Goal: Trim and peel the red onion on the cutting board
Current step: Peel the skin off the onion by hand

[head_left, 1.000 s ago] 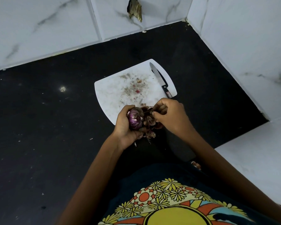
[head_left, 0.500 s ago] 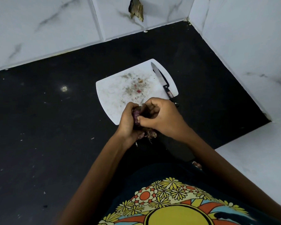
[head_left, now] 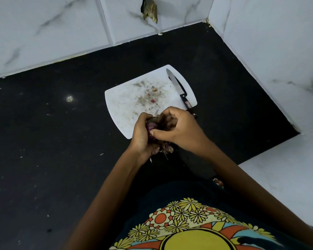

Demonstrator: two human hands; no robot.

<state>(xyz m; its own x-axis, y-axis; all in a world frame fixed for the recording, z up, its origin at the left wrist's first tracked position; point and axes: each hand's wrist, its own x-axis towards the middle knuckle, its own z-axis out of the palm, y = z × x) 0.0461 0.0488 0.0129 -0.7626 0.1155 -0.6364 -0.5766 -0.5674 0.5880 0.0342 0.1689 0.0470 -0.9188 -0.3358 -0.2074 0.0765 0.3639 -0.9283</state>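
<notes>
Head cam: peeling the red onion (head_left: 150, 126) by hand, just off the near edge of the cutting board (head_left: 123, 103).
My left hand (head_left: 142, 134) cups it so it can't spin while my right hand (head_left: 177, 129) pinches the skin to pull it. Knife (head_left: 178, 90) is parked on the board's right side, out of the way, probably done trimming.

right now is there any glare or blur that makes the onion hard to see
Head view: the red onion is sharp enough but mostly covered by the left hand and right hand; one small glare spot sits on the black counter, far from it; wide-angle bending shows in the wall tiles.
</notes>
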